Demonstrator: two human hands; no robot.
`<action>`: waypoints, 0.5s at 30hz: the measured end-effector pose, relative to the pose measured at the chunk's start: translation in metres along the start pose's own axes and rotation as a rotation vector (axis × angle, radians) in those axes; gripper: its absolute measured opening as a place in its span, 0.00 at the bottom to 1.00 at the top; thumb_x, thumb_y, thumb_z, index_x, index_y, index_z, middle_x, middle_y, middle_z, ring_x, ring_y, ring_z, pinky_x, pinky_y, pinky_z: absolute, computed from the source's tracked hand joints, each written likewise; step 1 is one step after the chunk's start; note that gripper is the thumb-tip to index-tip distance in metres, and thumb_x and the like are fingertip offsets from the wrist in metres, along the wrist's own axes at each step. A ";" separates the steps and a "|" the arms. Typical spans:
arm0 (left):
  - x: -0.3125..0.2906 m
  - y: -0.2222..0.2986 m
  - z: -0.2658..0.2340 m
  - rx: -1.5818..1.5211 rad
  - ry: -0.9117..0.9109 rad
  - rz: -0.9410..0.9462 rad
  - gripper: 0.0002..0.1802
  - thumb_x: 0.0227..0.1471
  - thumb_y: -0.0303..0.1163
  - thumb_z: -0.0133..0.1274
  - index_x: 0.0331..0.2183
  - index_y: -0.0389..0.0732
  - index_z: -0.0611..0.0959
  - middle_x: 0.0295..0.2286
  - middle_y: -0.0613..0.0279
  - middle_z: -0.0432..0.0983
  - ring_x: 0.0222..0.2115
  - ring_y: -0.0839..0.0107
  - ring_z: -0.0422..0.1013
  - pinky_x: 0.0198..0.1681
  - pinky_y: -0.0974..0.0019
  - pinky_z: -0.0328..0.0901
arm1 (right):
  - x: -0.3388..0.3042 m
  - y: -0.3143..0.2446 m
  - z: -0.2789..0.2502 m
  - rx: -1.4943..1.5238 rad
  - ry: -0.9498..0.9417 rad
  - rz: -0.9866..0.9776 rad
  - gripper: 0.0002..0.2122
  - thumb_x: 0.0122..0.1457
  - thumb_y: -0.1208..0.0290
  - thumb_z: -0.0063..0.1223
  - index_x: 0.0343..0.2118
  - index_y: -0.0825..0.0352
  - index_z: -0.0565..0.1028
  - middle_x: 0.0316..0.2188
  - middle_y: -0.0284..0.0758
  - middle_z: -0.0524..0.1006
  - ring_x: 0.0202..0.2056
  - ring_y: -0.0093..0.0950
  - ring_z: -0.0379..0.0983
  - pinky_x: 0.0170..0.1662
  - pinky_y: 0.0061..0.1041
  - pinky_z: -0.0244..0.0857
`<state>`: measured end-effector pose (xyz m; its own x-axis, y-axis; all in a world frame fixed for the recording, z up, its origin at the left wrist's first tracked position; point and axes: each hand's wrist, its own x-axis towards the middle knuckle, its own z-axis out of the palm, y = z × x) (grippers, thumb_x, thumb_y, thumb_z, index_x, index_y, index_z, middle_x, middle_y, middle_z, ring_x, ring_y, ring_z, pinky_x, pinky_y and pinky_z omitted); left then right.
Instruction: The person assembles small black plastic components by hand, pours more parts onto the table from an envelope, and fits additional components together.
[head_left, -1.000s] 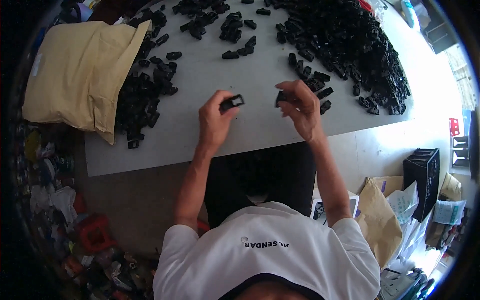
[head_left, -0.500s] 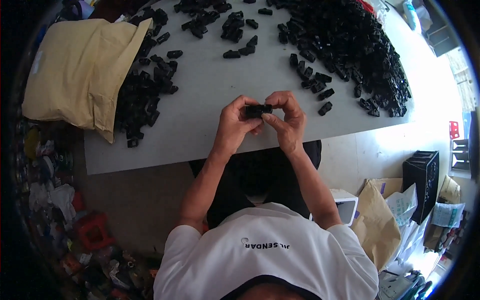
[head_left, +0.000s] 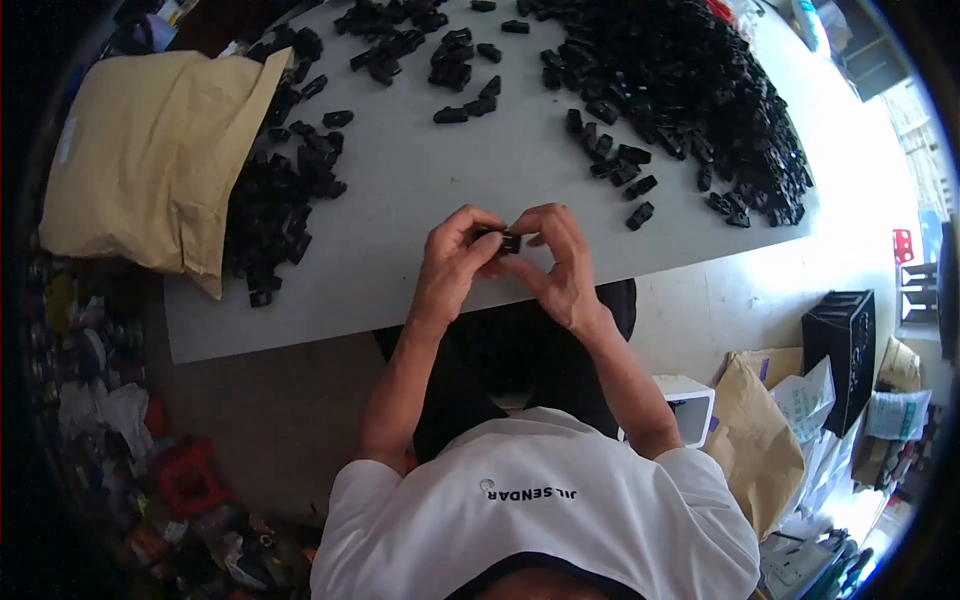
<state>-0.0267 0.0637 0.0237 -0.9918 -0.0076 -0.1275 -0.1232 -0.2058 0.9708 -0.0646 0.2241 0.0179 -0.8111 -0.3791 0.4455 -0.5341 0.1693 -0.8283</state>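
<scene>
Close to the table's near edge, my left hand (head_left: 447, 268) pinches a small black plastic part (head_left: 511, 243) between thumb and fingers. Most of the part is hidden behind that hand; only its right end shows. My right hand (head_left: 563, 262) is curled around this exposed end, with the thumb below and the fingertips above. Both hands are just over the grey table (head_left: 400, 210). Similar black parts lie beyond them, the closest being a loose one (head_left: 640, 215) to the right.
A big heap of black parts (head_left: 690, 90) covers the far right of the table. Another pile (head_left: 285, 190) lies at the left, beside a brown paper bag (head_left: 140, 160). On the floor are a red stool (head_left: 190, 478), a black crate (head_left: 838, 355) and paper packaging (head_left: 752, 440).
Both hands have come slightly nearer to me and left with the black part. The part has slipped further behind my left thumb and is less visible. My right fingers have shifted around its end.
</scene>
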 end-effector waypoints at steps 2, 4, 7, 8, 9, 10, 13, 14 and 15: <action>-0.005 0.004 0.004 0.002 0.069 0.023 0.06 0.54 0.26 0.49 0.36 0.36 0.74 0.25 0.66 0.71 0.23 0.79 0.67 0.27 0.75 0.64 | -0.006 -0.003 0.000 0.039 -0.032 0.131 0.12 0.49 0.73 0.59 0.35 0.70 0.71 0.31 0.40 0.71 0.32 0.38 0.69 0.35 0.30 0.64; -0.010 0.002 0.007 -0.007 0.069 0.048 0.06 0.54 0.26 0.49 0.36 0.37 0.73 0.25 0.66 0.71 0.22 0.80 0.67 0.27 0.75 0.64 | -0.010 0.002 0.002 0.118 -0.120 0.259 0.09 0.57 0.68 0.53 0.34 0.70 0.71 0.26 0.36 0.72 0.28 0.25 0.67 0.32 0.25 0.63; -0.022 -0.004 0.008 0.042 0.093 0.062 0.06 0.53 0.25 0.49 0.35 0.38 0.72 0.25 0.67 0.71 0.22 0.80 0.67 0.26 0.76 0.63 | -0.010 0.001 -0.007 0.204 -0.269 0.331 0.08 0.56 0.71 0.53 0.33 0.71 0.71 0.23 0.35 0.71 0.25 0.23 0.67 0.29 0.24 0.62; -0.026 -0.006 0.010 0.032 0.093 0.041 0.06 0.53 0.25 0.49 0.36 0.38 0.73 0.25 0.67 0.71 0.21 0.81 0.67 0.26 0.76 0.63 | -0.012 -0.003 -0.007 0.255 -0.263 0.392 0.07 0.55 0.72 0.53 0.32 0.70 0.71 0.20 0.34 0.70 0.22 0.22 0.66 0.27 0.24 0.62; -0.030 -0.006 0.011 0.022 0.095 0.019 0.06 0.53 0.26 0.49 0.36 0.38 0.73 0.25 0.66 0.71 0.21 0.81 0.67 0.26 0.76 0.63 | -0.018 -0.004 -0.008 0.261 -0.265 0.388 0.07 0.55 0.72 0.53 0.32 0.70 0.71 0.20 0.34 0.70 0.22 0.22 0.66 0.27 0.24 0.62; -0.035 -0.002 0.009 0.063 0.030 -0.016 0.09 0.54 0.26 0.50 0.39 0.38 0.73 0.25 0.67 0.71 0.24 0.80 0.68 0.28 0.74 0.64 | -0.025 -0.005 -0.010 0.271 -0.275 0.444 0.07 0.54 0.72 0.54 0.31 0.71 0.70 0.21 0.37 0.70 0.23 0.28 0.66 0.28 0.26 0.62; -0.029 0.010 -0.004 0.435 -0.147 -0.039 0.12 0.55 0.27 0.51 0.42 0.39 0.73 0.26 0.65 0.71 0.27 0.78 0.67 0.32 0.71 0.65 | -0.053 -0.001 -0.020 0.202 -0.352 0.377 0.08 0.53 0.72 0.55 0.32 0.70 0.70 0.24 0.40 0.71 0.23 0.35 0.67 0.29 0.30 0.62; -0.021 0.009 -0.010 0.341 -0.105 -0.053 0.14 0.55 0.28 0.52 0.44 0.39 0.72 0.26 0.62 0.70 0.28 0.74 0.66 0.35 0.68 0.65 | -0.059 0.001 -0.023 0.124 -0.413 0.259 0.09 0.53 0.71 0.56 0.34 0.69 0.71 0.26 0.40 0.71 0.24 0.38 0.68 0.30 0.31 0.63; -0.008 0.014 -0.015 0.551 -0.001 0.041 0.15 0.53 0.27 0.53 0.44 0.39 0.73 0.26 0.60 0.70 0.27 0.72 0.67 0.36 0.67 0.65 | -0.063 -0.001 -0.026 0.125 -0.414 0.264 0.09 0.53 0.71 0.56 0.34 0.69 0.71 0.26 0.40 0.71 0.24 0.38 0.68 0.30 0.31 0.63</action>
<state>-0.0196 0.0467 0.0352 -0.9962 -0.0037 -0.0873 -0.0835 0.3374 0.9377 -0.0194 0.2715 -0.0005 -0.7385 -0.6712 0.0647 -0.2704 0.2070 -0.9402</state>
